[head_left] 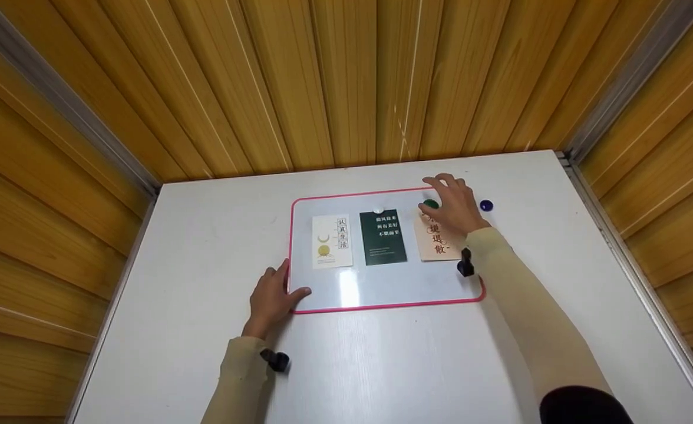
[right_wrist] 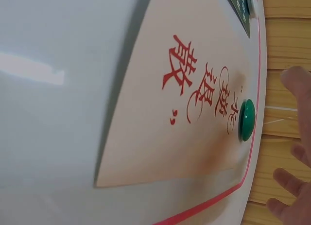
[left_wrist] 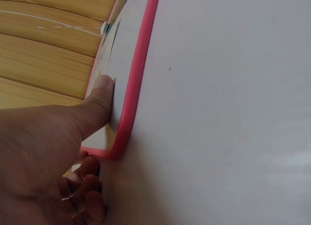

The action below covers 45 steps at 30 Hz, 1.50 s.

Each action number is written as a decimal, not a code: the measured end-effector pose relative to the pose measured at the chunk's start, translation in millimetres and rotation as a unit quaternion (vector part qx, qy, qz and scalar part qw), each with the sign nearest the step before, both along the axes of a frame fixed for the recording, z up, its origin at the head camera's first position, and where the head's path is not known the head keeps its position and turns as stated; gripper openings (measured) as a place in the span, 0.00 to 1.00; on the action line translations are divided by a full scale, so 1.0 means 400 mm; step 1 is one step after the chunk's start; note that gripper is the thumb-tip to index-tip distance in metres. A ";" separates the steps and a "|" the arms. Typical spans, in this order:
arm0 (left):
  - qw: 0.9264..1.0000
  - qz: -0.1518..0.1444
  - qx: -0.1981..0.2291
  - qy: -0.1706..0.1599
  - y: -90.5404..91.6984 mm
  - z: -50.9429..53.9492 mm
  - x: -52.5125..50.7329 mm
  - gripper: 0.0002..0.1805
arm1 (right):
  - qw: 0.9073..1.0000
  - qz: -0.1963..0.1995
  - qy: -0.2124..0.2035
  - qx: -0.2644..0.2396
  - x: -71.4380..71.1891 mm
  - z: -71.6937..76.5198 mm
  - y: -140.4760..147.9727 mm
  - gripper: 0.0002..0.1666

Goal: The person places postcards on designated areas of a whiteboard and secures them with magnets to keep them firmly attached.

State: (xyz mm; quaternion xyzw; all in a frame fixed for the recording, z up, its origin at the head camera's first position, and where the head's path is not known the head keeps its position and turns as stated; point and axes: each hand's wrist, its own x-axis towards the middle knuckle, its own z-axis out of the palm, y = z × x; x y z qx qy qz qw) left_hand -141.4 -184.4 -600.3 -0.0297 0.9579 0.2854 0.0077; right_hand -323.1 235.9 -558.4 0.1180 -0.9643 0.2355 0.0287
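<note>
A small whiteboard [head_left: 382, 288] with a pink rim lies on the table. My left hand [head_left: 271, 299] grips its near left corner, the thumb [left_wrist: 101, 96] on the face and the curled fingers at the rim. Three cards are on the board: a white card [head_left: 330, 253], a dark green card [head_left: 385, 250] and a beige card [right_wrist: 141, 113] with red characters. At the beige card's top edge sits a green round magnet [right_wrist: 248, 120]. Just beyond that magnet my right hand [head_left: 457, 206] hovers, fingers spread and apart from it. A white magnet [head_left: 379, 211] sits at the green card's top.
A dark blue round magnet [head_left: 486, 205] lies on the white table [head_left: 205, 253], right of the board. Wood-patterned walls [head_left: 346, 88] enclose the table at the back and both sides. Each sleeve cuff carries a small black device [head_left: 276, 360].
</note>
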 end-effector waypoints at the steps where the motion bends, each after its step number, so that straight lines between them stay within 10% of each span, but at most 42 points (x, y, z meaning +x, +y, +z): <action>1: 1.000 0.001 0.000 -0.001 0.000 -0.001 0.000 0.53 | 1.000 -0.002 -0.003 -0.001 0.000 0.000 0.004 0.41; 45: 1.000 0.009 0.013 0.000 0.003 0.000 0.001 0.52 | 0.995 -0.081 -0.056 0.033 0.016 -0.034 0.202 0.48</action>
